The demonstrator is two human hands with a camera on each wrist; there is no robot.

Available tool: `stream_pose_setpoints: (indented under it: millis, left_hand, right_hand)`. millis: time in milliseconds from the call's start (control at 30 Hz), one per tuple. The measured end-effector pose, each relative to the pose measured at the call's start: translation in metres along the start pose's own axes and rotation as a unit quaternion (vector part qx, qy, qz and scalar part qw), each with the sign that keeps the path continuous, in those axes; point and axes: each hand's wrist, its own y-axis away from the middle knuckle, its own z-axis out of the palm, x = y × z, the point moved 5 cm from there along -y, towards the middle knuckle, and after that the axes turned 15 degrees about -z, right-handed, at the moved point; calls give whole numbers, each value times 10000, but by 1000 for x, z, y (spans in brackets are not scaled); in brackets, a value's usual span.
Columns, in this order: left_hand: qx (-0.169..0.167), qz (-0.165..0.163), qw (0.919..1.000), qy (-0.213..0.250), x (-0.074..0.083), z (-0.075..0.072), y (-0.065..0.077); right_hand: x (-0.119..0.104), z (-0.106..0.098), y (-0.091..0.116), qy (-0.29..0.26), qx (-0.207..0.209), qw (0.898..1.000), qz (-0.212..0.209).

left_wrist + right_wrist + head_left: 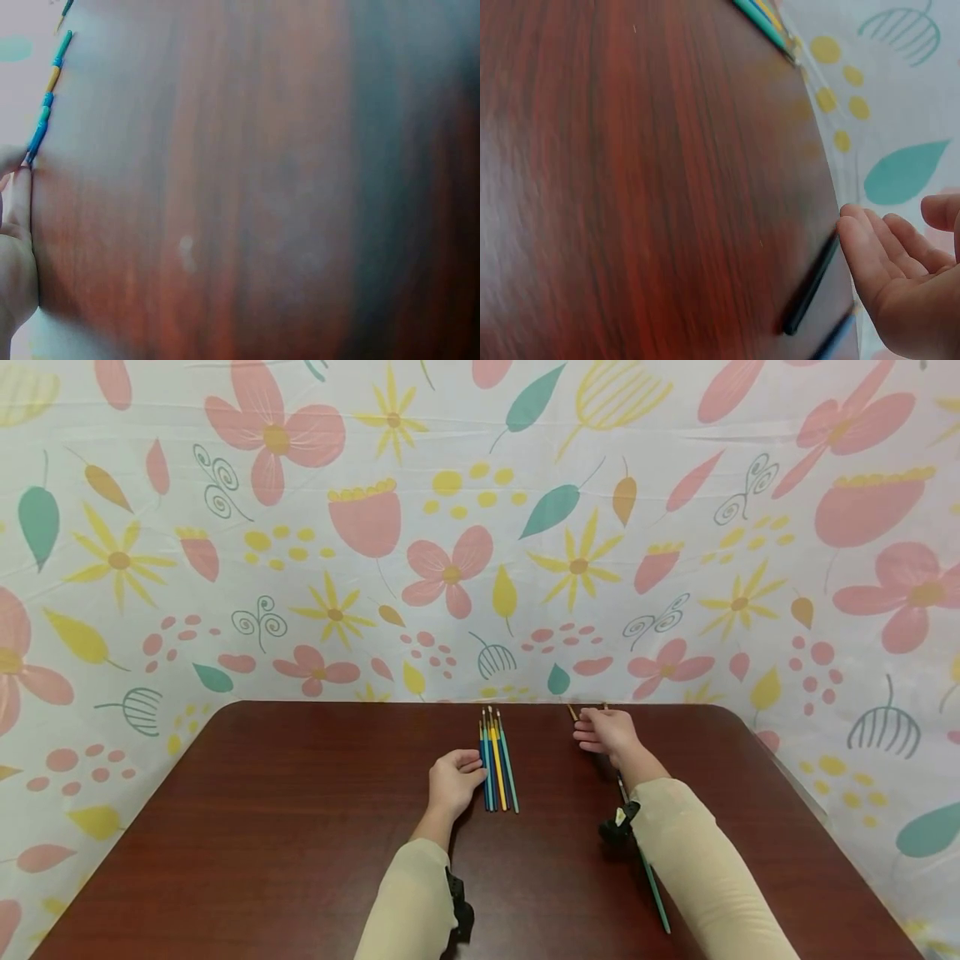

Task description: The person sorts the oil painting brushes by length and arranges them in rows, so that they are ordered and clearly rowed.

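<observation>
A row of slim paintbrushes (495, 768) with blue, teal and yellow handles lies side by side near the table's far edge, bristles pointing away. Beside its left side is my left hand (453, 781), its fingertips at the outermost blue handle; the left wrist view shows the hand (15, 232) at the near end of the row. My right hand (611, 735) hovers low near the far edge with relaxed fingers. In the right wrist view its fingertips meet the end of a black-handled paintbrush (810, 289), and a blue-handled paintbrush (836, 334) lies close by.
A green-handled paintbrush (654, 889) sticks out from beneath my right forearm, which hides part of it. Another brush tip (572, 713) shows left of the right hand. Behind the dark wooden table (262, 827) hangs a floral cloth (450, 485).
</observation>
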Motion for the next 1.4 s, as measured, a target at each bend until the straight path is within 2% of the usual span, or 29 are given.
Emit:
stream_pose_setpoints:
  millis: [233,367,633,933,1200,1400]
  left_hand:
    - [-17,-39,10000,32,0,-1,0]
    - [-27,-1,10000,18,1,-1,1]
    - [1,60,10000,38,2,0,0]
    - [23,26,10000,15,1,0,1]
    - [41,-7,10000,5,-1,-1,0]
    - [39,-1,10000,20,0,0,-1]
  right_hand:
    - [1,19,-1,-207,-66,9997,88]
    - [1,24,-3,-131,-76,9998,97]
    - [1,12,-3,-51,198,9998,77]
    - [5,-5,-2,42,686,9976,68]
    - [3,-3,1,-166,752,9970,-5]
    - [2,8,1,-195,599,9980,-98]
